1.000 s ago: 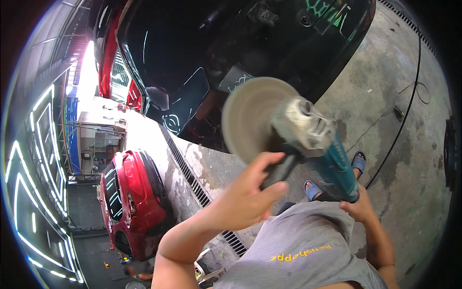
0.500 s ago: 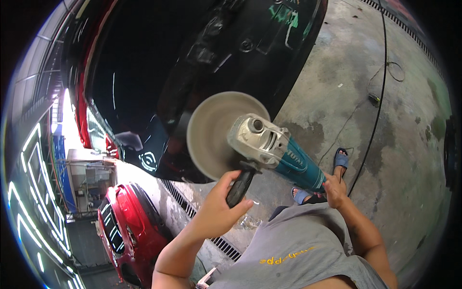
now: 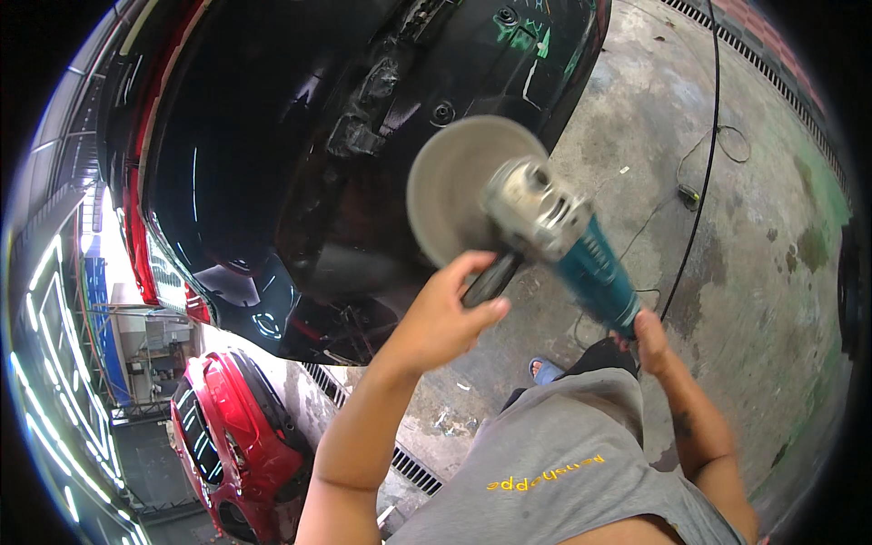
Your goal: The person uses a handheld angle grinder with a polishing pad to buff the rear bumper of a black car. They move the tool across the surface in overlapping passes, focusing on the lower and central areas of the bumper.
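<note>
A teal polisher [image 3: 595, 277] with a silver head crosses the middle of the view. Its round grey-beige pad [image 3: 454, 186] is blurred as if spinning, over the lower right part of a glossy black car panel [image 3: 236, 145]. Whether the pad presses on the panel or hovers, I cannot tell. My left hand [image 3: 436, 322] is wrapped round the black side handle [image 3: 491, 280], thumb laid along it. My right hand [image 3: 653, 343] grips the rear end of the teal body, its fingers partly hidden beneath. Further up, the panel has a rough recess [image 3: 363, 118] and green marks [image 3: 520, 38].
A red car [image 3: 241, 409] stands at the lower left near bright light tubes [image 3: 54, 363]. A black cable [image 3: 706, 163] runs along the concrete floor [image 3: 636, 118] on the right. A drain grate [image 3: 418, 470] lies left of my body; my sandalled foot [image 3: 543, 370] shows below the polisher.
Both hands have carried the polisher up and to the right over the black panel. The view has shifted a little, and one of my feet is now hidden.
</note>
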### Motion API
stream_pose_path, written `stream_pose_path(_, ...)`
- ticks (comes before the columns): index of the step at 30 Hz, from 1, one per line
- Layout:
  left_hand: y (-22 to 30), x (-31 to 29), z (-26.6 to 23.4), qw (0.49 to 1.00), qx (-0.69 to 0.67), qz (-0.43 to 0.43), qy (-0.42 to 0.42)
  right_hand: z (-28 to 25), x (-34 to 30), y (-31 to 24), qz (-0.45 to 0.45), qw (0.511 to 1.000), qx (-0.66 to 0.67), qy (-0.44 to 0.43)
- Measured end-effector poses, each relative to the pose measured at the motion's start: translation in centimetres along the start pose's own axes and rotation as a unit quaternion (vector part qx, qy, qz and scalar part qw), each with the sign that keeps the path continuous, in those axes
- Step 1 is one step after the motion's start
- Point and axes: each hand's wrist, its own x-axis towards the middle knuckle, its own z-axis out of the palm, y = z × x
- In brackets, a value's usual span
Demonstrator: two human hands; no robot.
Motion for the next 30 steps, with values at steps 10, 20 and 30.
stream_pose_path(10, -4.5, -11.0, -1.0, 0.996, 0.000, -0.062, 0.069, 6.7, -2.1, -0.7, -0.069, 0.978, -0.174, -0.090)
stream_pose_path(20, 0.8, -0.3, 0.2, 0.997, -0.052, 0.018, 0.053, -1.8, 2.3, -7.0, -0.058, 0.985, -0.164, -0.022)
stream_pose_path(30, -2.8, -1.9, 5.1, 0.984, -0.113, 0.045, 0.131, -5.2, 4.0, -13.2, -0.080, 0.933, -0.349, -0.037)
